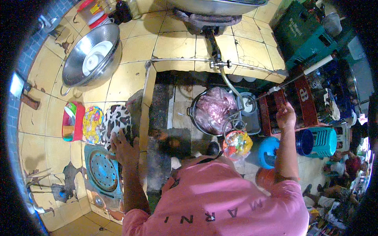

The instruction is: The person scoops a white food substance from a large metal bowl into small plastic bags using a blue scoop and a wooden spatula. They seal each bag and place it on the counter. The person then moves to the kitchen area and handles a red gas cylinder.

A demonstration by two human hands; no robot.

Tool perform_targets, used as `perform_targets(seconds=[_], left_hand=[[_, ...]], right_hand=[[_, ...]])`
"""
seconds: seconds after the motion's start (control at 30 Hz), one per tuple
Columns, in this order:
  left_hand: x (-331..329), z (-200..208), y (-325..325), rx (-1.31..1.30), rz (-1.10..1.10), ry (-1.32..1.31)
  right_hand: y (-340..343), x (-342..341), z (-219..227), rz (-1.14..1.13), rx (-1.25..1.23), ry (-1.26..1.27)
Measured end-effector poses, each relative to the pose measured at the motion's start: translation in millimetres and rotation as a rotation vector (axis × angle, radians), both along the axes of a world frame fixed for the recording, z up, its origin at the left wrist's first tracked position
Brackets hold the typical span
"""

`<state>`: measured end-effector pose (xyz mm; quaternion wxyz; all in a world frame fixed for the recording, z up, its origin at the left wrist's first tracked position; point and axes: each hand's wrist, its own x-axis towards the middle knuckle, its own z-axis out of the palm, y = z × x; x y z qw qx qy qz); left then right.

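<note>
On the left of the tiled counter, my left hand (pixel 123 146) rests with its fingers apart against a black-and-white cow-print cloth or pad (pixel 117 122). A yellow patterned bundle (pixel 93 120) lies beside that. Just nearer than the hand is a blue stove plate (pixel 103 167) with a round, holed top. My right hand (pixel 286 117) is raised on the right, in front of a red bottle crate (pixel 305 94). Its fingers are closed, and what they hold, if anything, I cannot make out.
Below the counter, a dark basin (pixel 193 108) holds a pinkish plastic bag (pixel 215 106). An orange container with colourful wrappers (pixel 236 144) stands nearer. A steel colander (pixel 70 70) sits at far left, a gas burner (pixel 212 20) at the back. Blue baskets (pixel 323 142) stand right.
</note>
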<state>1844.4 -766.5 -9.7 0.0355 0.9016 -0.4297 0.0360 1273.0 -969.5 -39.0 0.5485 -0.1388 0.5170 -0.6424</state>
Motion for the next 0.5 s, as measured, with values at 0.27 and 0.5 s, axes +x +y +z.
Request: perform_targets(seconds=[0.27, 0.5], left_hand=[[-79.7, -20.6, -61.7, -0.206, -0.253, -0.178], [-176.9, -125.3, 3.2, 0.388, -0.543, 0.289]], right_hand=[[-86.6, -37.9, -5.0, 0.231, 0.006, 0.946], [-150.1, 6.5, 37.7, 0.72, -0.448, 1.777]])
